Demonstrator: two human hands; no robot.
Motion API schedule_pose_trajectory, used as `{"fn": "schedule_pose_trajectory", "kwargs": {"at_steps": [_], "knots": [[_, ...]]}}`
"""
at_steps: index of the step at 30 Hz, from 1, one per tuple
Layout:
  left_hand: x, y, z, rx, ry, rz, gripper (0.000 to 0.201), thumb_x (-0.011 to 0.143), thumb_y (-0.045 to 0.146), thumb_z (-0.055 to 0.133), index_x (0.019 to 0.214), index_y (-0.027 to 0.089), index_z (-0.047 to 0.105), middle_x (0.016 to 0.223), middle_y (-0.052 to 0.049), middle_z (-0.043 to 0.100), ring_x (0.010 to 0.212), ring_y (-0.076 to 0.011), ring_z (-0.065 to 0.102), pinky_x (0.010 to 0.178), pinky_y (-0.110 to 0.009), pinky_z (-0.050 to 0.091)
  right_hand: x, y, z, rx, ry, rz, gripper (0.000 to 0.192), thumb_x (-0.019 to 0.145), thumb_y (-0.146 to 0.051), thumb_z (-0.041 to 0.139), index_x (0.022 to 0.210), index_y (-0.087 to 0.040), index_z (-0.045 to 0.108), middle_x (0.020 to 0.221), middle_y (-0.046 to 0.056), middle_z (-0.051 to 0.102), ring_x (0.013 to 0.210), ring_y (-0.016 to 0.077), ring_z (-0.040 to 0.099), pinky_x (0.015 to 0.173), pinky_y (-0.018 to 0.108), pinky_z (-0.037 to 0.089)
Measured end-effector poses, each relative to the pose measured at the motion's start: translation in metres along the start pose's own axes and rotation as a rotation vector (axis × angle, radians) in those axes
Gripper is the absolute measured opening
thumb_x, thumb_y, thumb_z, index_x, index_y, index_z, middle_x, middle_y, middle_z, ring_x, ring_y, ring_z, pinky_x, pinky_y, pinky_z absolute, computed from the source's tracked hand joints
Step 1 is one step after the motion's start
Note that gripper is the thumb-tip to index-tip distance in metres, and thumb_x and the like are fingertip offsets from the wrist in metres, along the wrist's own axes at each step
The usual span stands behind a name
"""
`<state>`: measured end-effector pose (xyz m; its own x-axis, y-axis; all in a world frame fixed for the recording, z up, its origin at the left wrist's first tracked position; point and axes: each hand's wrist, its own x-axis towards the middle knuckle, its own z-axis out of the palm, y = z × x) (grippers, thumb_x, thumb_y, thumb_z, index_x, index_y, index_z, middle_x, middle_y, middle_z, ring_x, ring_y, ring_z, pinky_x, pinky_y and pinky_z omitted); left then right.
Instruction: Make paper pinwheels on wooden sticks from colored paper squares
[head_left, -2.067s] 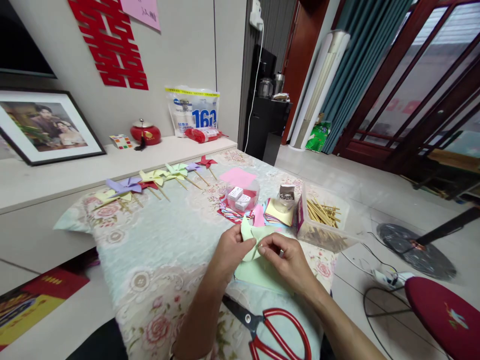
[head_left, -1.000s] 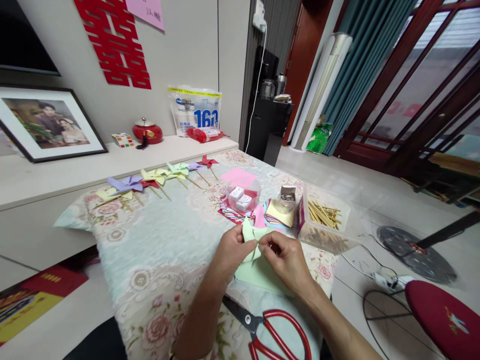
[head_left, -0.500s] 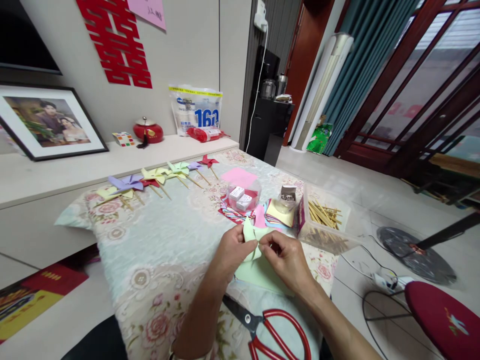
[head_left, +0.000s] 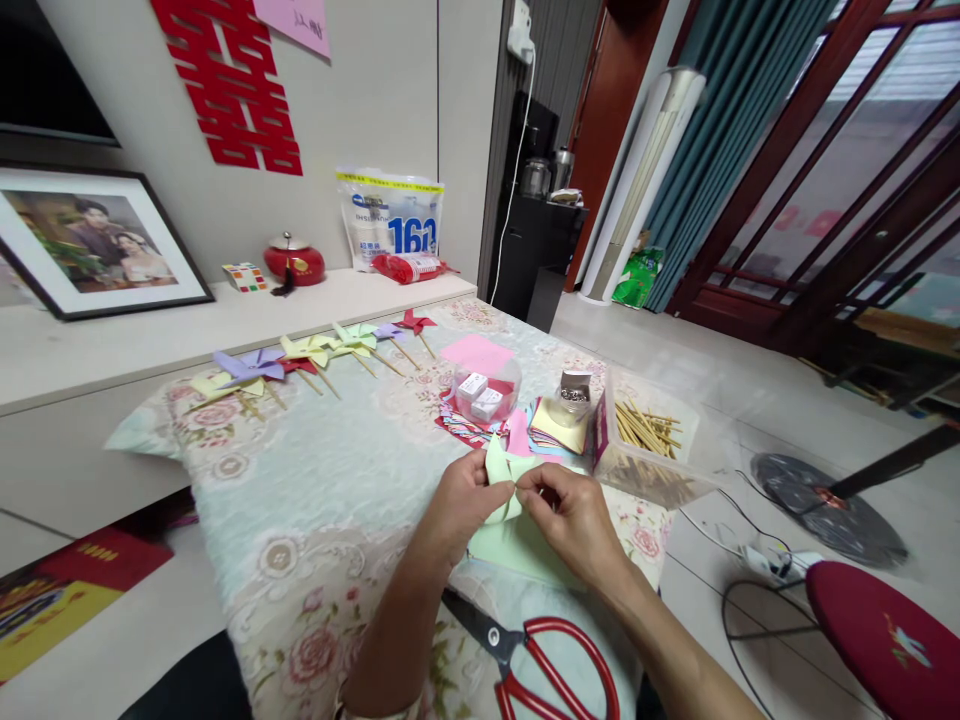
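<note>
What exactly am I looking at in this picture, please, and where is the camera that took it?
The camera sits on a person's head, looking forward and down, so the two bare arms are that person's own. The left hand and right hand together pinch a light green folded paper piece above a flowered tablecloth. Under the hands lies a green paper sheet; nearer the person, red-handled scissors. Beyond are a clear box of wooden sticks, coloured paper squares, and a row of finished paper pinwheels.

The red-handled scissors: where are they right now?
In the head view, the red-handled scissors lie on the floral tablecloth at the near edge, below the right hand and the light green paper.
</note>
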<state>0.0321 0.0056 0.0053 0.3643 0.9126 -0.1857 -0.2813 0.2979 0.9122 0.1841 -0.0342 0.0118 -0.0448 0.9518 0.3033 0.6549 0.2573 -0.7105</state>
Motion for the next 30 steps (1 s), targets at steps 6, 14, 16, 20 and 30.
{"fn": "schedule_pose_trajectory", "kwargs": {"at_steps": [6,14,16,20,30], "knots": [[-0.002,0.005,0.003,-0.022,-0.008,-0.024,0.04,0.059,0.016,0.071,0.098,0.013,0.066,0.087,-0.009,0.077,0.073,-0.0218,0.071,0.065,-0.027,0.05,-0.001,0.001,-0.001,-0.037,0.007,-0.006,0.013,0.085,-0.016,0.059,0.079,-0.02,0.07,0.07,0.001,0.068,0.061,0.0152,0.059,0.059,0.024,0.042],[0.001,0.003,0.004,0.035,0.007,0.006,0.04,0.057,0.015,0.072,0.096,0.012,0.064,0.085,-0.007,0.077,0.073,-0.0177,0.068,0.067,-0.025,0.05,-0.001,-0.002,0.0,-0.069,-0.005,-0.007,0.014,0.084,-0.014,0.059,0.078,-0.02,0.07,0.072,0.002,0.069,0.062,0.0158,0.06,0.06,0.025,0.042],[0.001,0.003,0.004,0.045,0.011,0.013,0.041,0.057,0.014,0.071,0.097,0.012,0.064,0.086,-0.007,0.077,0.073,-0.0172,0.067,0.066,-0.025,0.05,-0.002,-0.002,0.0,-0.073,-0.011,-0.005,0.014,0.085,-0.014,0.058,0.078,-0.02,0.07,0.071,0.002,0.068,0.062,0.0157,0.059,0.059,0.025,0.041],[0.0,0.004,0.004,0.039,0.003,-0.004,0.044,0.056,0.014,0.071,0.099,0.013,0.063,0.084,-0.007,0.076,0.071,-0.0177,0.068,0.066,-0.026,0.05,-0.003,-0.004,-0.007,-0.053,-0.018,-0.021,0.014,0.086,-0.015,0.058,0.079,-0.02,0.07,0.073,0.002,0.069,0.064,0.0162,0.06,0.061,0.026,0.043],[-0.003,0.005,-0.001,0.106,-0.137,-0.057,0.045,0.06,0.018,0.074,0.103,0.015,0.06,0.089,-0.008,0.075,0.075,-0.0225,0.07,0.066,-0.03,0.052,0.024,-0.016,-0.059,-0.002,-0.148,0.019,0.064,0.085,-0.037,0.068,0.145,-0.024,0.049,0.128,0.011,0.065,0.114,0.0284,0.061,0.095,0.044,0.047]]}}
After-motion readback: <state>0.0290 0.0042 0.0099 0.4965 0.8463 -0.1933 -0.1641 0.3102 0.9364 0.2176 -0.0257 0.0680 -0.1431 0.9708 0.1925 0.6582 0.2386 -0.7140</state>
